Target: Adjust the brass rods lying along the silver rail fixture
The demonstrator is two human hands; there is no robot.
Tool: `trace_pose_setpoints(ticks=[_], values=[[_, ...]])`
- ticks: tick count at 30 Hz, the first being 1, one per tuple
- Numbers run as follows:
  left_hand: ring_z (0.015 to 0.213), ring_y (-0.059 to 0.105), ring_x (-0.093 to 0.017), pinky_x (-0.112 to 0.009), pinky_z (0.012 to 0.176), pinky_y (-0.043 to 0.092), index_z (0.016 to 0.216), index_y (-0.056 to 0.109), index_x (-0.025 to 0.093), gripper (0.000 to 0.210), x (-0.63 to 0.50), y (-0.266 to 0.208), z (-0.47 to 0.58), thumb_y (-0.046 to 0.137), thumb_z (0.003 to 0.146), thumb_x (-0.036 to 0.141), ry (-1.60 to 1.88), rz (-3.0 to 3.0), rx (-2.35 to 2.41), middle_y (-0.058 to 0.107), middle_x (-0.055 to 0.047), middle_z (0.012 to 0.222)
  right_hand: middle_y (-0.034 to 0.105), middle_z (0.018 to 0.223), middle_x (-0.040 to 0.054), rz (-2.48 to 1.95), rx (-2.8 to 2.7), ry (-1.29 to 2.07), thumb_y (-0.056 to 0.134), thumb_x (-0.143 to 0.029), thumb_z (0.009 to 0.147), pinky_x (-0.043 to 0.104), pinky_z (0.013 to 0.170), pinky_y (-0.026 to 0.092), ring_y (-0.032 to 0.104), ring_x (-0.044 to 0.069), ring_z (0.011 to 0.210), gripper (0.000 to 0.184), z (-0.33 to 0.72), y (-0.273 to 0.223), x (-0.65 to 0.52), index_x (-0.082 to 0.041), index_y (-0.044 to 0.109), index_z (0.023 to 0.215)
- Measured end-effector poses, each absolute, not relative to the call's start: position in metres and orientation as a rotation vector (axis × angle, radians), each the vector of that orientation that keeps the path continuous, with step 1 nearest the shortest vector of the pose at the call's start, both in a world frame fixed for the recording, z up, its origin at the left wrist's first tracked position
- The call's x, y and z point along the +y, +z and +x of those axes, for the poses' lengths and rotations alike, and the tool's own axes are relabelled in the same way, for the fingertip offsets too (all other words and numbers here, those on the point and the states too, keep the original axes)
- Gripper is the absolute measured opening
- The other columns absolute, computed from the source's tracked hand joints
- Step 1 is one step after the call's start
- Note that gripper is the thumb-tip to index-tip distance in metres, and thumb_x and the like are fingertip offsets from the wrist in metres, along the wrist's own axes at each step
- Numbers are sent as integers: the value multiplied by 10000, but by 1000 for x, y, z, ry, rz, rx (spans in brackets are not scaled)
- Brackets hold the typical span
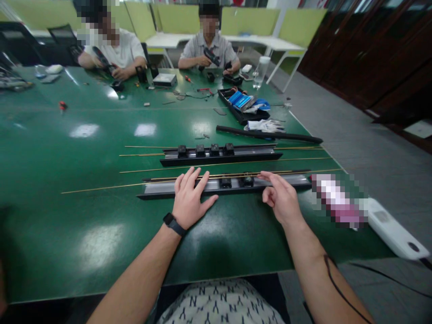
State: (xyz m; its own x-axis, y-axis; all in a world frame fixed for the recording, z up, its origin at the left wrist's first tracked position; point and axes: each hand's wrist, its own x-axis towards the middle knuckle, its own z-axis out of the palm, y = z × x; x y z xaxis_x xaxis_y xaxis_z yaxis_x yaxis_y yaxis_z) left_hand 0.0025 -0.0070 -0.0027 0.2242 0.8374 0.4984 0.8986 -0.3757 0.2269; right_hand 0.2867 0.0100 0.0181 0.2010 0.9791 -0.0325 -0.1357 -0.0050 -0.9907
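Note:
A long black channel (158,191) with a silvery inside lies across the table in front of me. My left hand (189,195) rests over its left half, fingers spread and palm down. At the right half, my right hand (281,197) has its fingers stretched out, with the tips at thin brass-coloured rods along the channel's far side; the thumb is bent. Between the hands, small black blocks (248,180) sit in the channel. Others may be hidden under my left hand. One thin brass rod (97,189) sticks out far to the left.
Behind lies a second black channel (259,156) with several black blocks and rods. Farther back are a black tube (266,134), gloves (265,125) and a black tray (232,108). A white power strip (393,229) is at right. Two people holding power tools sit opposite.

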Motion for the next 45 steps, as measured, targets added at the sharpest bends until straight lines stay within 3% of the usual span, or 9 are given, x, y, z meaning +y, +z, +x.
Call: trace_pose_setpoints(ticks=[45], values=[[1524,389,-346,-537,1252,234,1517,520,237,682,-7,-2,3,674,924,537,-842,-2365,-1696,511,-157,1573,758,1163,112,-1198,-967,1147,709,-515,904,194,330,212,534,50,433,397,284,21,8,-202,765,1143]])
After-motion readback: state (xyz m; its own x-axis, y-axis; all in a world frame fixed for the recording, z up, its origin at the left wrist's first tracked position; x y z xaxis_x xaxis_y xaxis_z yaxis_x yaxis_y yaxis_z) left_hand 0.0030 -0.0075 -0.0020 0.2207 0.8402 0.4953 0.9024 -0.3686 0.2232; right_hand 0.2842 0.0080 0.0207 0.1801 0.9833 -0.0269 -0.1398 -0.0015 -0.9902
